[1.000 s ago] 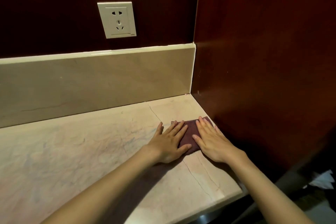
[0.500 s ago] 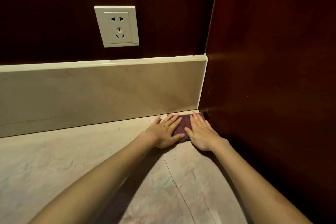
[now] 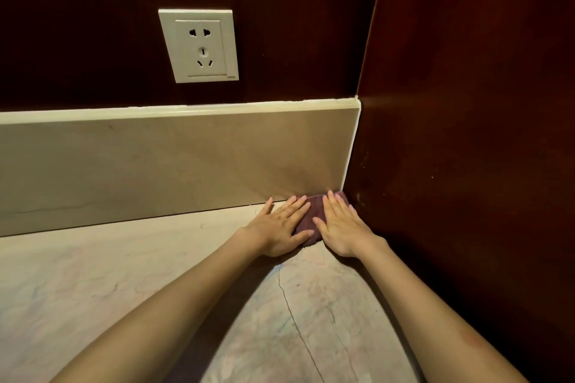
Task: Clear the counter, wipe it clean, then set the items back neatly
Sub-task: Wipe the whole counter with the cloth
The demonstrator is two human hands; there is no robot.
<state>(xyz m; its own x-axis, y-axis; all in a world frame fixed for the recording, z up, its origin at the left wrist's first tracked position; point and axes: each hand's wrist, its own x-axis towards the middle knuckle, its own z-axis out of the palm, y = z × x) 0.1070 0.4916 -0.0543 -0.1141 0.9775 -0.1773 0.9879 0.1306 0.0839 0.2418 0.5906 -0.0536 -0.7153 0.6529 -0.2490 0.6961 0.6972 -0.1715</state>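
Where the marble counter (image 3: 93, 289) meets its back right corner, a dark purple cloth (image 3: 306, 218) lies flat against the backsplash (image 3: 155, 165) and wood side panel (image 3: 466, 165). Left hand (image 3: 280, 232) and right hand (image 3: 340, 227) press it, fingers straight, gripping nothing. 1 wall socket (image 3: 199, 45) sits above.

Both forearms are bare from the lower edge of the frame up to the wrists: no sleeve, cuff, watch or bracelet shows anywhere along them. The left hand (image 3: 280, 227) and the right hand (image 3: 340, 228) are bare too, with no glove and no ring on any finger that can be seen (the fingertips are small in the picture, so the nails show only as short and unpainted-looking). The forearms are slender and smooth.
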